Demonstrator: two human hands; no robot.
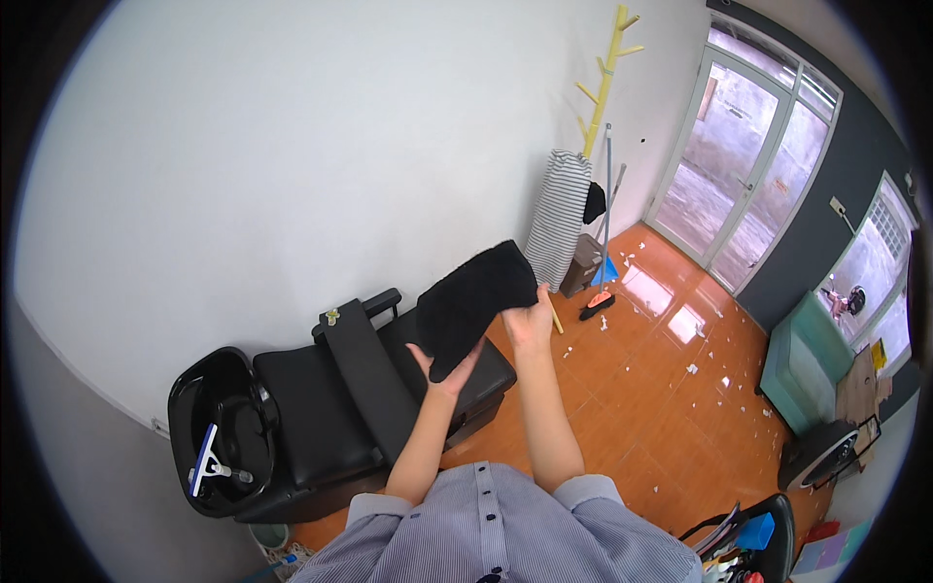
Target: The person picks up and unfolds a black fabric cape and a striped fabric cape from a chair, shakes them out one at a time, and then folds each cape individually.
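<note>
A folded black towel point(476, 299) is held up in front of me, over the end of a black salon wash chair point(316, 413). My left hand point(455, 372) supports its lower left end from beneath, thumb apart on the near side. At the right end, my right hand point(530, 319) grips the towel's edge; some of its fingers are hidden behind the cloth. Across the chair lies a long dark board-like piece point(367, 374) with a small yellow-green item point(332, 317) on its far end. A white-and-blue squeegee point(206, 463) rests in the black wash basin point(264, 428).
Beyond stand a yellow coat rack point(604, 83) with a striped cloth point(559, 219), a bin point(581, 264), a broom point(597, 306) and a blue dustpan point(604, 272). White scraps litter the orange tiled floor point(641, 389). At right are a green sofa point(805, 361) and a fan point(821, 455).
</note>
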